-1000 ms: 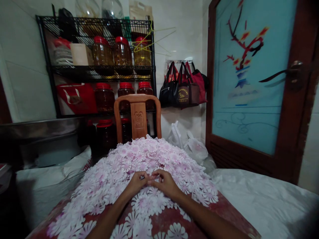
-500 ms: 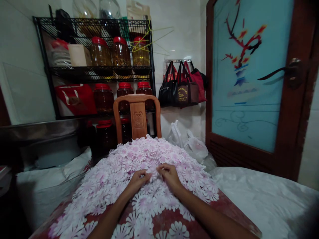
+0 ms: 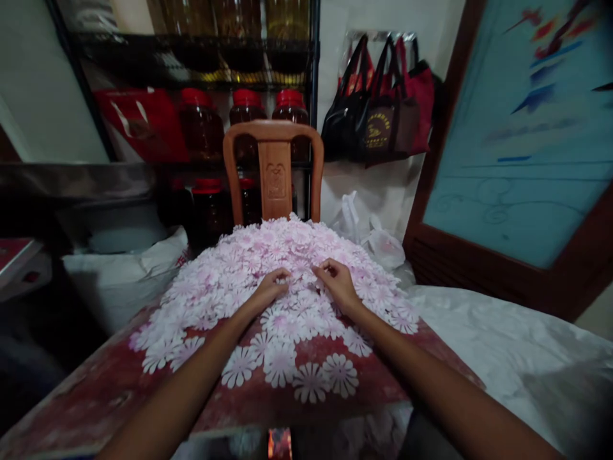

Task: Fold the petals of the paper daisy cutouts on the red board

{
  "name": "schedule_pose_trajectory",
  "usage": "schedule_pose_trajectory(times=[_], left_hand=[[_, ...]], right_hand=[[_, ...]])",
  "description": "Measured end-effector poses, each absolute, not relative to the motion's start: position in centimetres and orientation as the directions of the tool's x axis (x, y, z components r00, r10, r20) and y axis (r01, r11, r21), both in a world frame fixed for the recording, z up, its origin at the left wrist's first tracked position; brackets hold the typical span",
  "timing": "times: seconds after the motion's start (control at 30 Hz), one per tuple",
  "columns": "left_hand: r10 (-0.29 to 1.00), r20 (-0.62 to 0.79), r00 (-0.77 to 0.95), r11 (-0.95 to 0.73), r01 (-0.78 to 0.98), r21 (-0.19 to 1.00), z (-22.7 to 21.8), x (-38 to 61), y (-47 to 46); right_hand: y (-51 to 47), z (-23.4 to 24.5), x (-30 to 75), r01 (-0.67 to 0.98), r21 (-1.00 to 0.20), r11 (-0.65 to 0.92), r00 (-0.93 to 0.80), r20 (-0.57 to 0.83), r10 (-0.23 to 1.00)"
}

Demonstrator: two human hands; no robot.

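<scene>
A large heap of white-and-pink flower cutouts (image 3: 282, 246) covers most of the red tabletop (image 3: 383, 377). My left hand (image 3: 272, 287) is at the middle of the heap, its thumb and fingers curled together at the flowers. Just across from it, my right hand (image 3: 338, 281) has thumb and forefinger pinched over the pile. Whatever lies in either pinch is too small and blends into the flowers. Several single flowers (image 3: 341, 375) lie flat on the table between my forearms.
A carved wooden chair (image 3: 275, 169) stands behind the table, before a black rack of red-lidded jars (image 3: 198, 124). Handbags (image 3: 378, 121) hang on the wall beside a glass-panelled door (image 3: 507, 191). White sheeting (image 3: 479, 326) lies right of the table; a white sack (image 3: 127, 275) is at left.
The view has tipped downward, showing more of the table's near edge. Both hands stay close together over the heap, with fingers still pinched.
</scene>
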State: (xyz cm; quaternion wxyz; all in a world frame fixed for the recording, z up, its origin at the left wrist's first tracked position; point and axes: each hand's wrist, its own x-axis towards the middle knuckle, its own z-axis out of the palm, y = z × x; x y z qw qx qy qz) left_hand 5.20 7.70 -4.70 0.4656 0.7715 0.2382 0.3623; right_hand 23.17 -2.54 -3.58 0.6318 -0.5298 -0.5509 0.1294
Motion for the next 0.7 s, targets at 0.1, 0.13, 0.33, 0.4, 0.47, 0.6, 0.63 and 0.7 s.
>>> schedule_pose_trajectory(times=[0.1, 0.13, 0.33, 0.4, 0.47, 0.6, 0.63, 0.7], left_hand=[[0.704, 0.345, 0.620, -0.449, 0.013, 0.893, -4.9, 5.2, 7.7], [0.701, 0.342, 0.626, -0.448, 0.014, 0.894, -4.9, 5.2, 7.7], [0.625, 0.349, 0.699, -0.534, 0.056, 0.844, -4.6, 5.2, 7.5], [0.569, 0.339, 0.749, -0.588, 0.083, 0.804, -4.6, 5.1, 7.1], [0.517, 0.326, 0.792, -0.652, 0.117, 0.749, -4.8, 5.0, 6.8], [0.493, 0.298, 0.817, -0.751, 0.227, 0.621, -5.3, 5.3, 6.7], [0.496, 0.285, 0.820, -0.765, 0.258, 0.590, -5.5, 5.5, 6.8], [0.495, 0.256, 0.830, -0.790, 0.307, 0.531, -5.6, 5.7, 7.0]], right_hand=[[-3.4, -3.4, 22.3, 0.566, -0.716, 0.408, 0.189, 0.594, 0.782], [-3.7, -3.3, 21.9, 0.608, -0.674, 0.420, 0.121, 0.601, 0.790], [-4.8, -1.9, 19.8, 0.754, -0.294, 0.587, -0.336, 0.596, 0.729], [-5.4, -1.0, 19.0, 0.764, -0.071, 0.641, -0.470, 0.620, 0.629], [-6.4, 0.0, 17.8, 0.737, 0.014, 0.676, -0.534, 0.625, 0.570], [-10.5, -0.5, 13.5, 0.719, -0.050, 0.693, -0.534, 0.600, 0.596], [-11.8, -1.4, 12.1, 0.687, -0.190, 0.702, -0.547, 0.502, 0.671], [-14.3, -4.2, 9.3, 0.541, -0.599, 0.591, -0.503, 0.333, 0.798]])
